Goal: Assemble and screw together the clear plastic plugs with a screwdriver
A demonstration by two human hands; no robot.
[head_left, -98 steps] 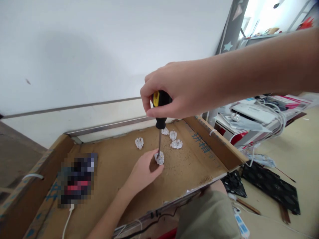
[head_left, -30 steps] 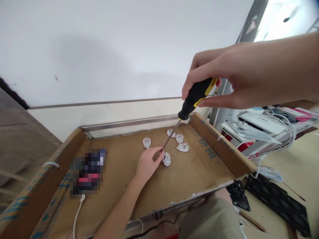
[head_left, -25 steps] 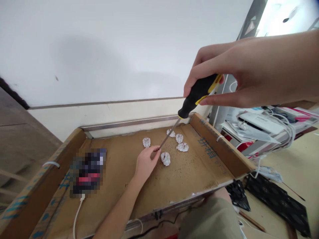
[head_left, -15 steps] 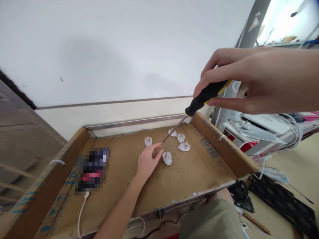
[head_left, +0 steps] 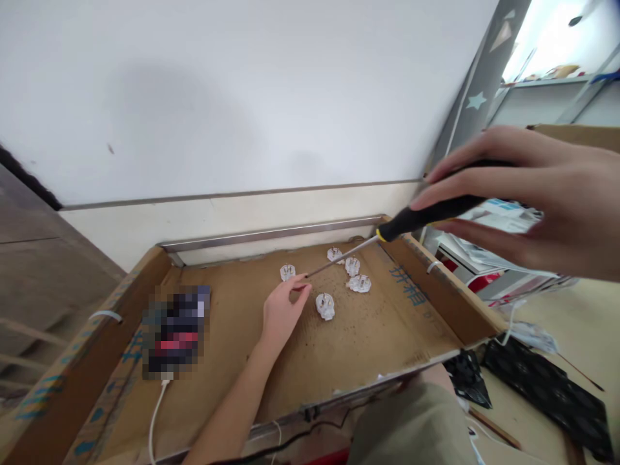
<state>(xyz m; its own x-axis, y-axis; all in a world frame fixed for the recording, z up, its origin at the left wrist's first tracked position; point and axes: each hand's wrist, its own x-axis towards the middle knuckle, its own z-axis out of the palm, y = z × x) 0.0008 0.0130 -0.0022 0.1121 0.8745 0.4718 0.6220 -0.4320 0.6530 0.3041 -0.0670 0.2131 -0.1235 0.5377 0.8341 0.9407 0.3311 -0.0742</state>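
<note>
My right hand (head_left: 537, 206) is wrapped round the black and yellow handle of a screwdriver (head_left: 407, 219). Its metal shaft slants down to the left. The tip ends right at the fingertips of my left hand (head_left: 285, 303), whose thumb and index finger are brought together in a pinch. Whatever sits between them is too small to make out. Several clear plastic plug pieces with metal prongs lie around: one plug piece (head_left: 325, 306) just right of my left hand, another plug piece (head_left: 287, 272) behind its fingers, and a plug piece (head_left: 359, 283) in a group further right.
A cardboard-lined tray (head_left: 387, 349) with raised sides holds everything. At its left lies a pixelated dark object (head_left: 177, 332) with a white cable (head_left: 155, 413). Behind stands a white wall (head_left: 266, 97). A black panel (head_left: 547, 394) and cables lie on the floor at right.
My right hand has moved right and lower, laying the screwdriver at a flatter angle. Its tip has shifted left to my left fingertips, which have drawn slightly left from the nearest plug piece.
</note>
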